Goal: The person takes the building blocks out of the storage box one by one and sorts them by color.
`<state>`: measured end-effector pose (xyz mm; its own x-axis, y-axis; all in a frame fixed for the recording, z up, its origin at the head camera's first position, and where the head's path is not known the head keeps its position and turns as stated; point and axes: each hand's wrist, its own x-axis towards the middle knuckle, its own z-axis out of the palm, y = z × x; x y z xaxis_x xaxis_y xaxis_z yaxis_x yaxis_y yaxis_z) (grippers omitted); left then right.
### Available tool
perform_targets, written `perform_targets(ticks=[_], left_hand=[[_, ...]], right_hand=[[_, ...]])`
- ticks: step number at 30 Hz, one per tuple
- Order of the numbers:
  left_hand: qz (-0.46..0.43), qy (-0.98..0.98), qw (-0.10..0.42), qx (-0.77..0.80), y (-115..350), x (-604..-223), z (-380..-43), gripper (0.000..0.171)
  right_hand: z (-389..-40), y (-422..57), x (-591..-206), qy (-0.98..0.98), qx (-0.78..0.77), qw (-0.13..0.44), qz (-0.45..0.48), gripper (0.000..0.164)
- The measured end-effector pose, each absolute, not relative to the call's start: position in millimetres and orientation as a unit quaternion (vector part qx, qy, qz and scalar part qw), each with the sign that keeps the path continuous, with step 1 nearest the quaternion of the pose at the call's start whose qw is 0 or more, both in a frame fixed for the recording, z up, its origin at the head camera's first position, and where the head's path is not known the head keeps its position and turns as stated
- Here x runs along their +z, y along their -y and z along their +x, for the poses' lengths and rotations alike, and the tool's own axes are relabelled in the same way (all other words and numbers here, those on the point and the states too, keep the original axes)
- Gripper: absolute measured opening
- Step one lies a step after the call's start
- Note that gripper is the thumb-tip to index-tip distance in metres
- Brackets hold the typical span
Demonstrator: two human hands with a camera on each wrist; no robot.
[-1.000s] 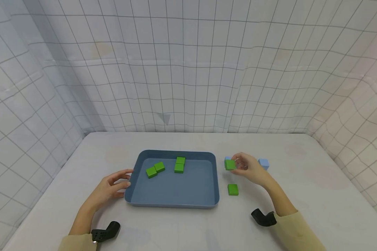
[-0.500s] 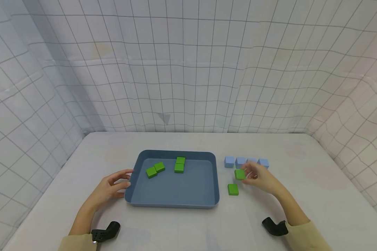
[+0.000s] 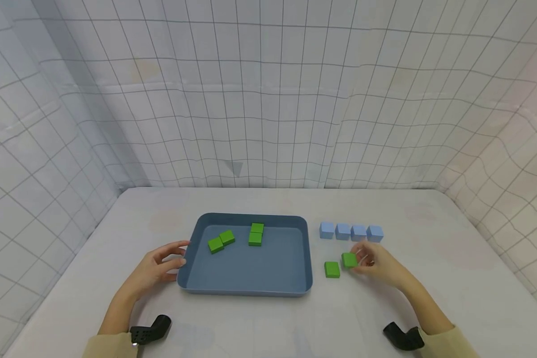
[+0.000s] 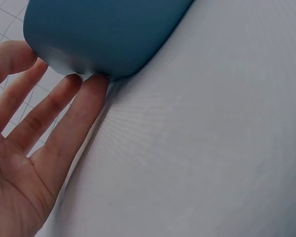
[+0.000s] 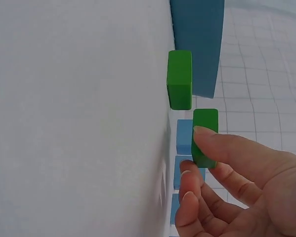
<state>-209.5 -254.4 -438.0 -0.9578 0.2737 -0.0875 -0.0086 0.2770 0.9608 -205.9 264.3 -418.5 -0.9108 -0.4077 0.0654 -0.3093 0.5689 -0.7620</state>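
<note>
Between thumb and fingers, my right hand pinches a green block, seen close up in the right wrist view as a held green block slightly off the table. Just left of it, a second green block lies on the table. My left hand rests its fingertips against the left wall of the blue tray. In the left wrist view its fairly straight fingers touch the tray's outer side. Inside the tray lie two pairs of green blocks, one pair slanted, the other straight.
Behind the right hand, several light blue blocks stand in a row, from a left one to a right one. The white table ends at a grid-patterned curtain. Each wrist wears a black device.
My right hand has moved toward me and slightly right with the green block, from by the blue row to beside the other green block. The blue row is uncovered. My left hand stays put.
</note>
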Motion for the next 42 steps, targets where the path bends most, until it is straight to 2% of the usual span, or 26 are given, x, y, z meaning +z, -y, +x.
perform_targets(ticks=[42], left_hand=[[0.083,-0.795,0.115,0.59,255,-442,-211,0.054]], right_hand=[[-193,-260,-425,-0.898,-0.395,0.083,-0.178,0.033]])
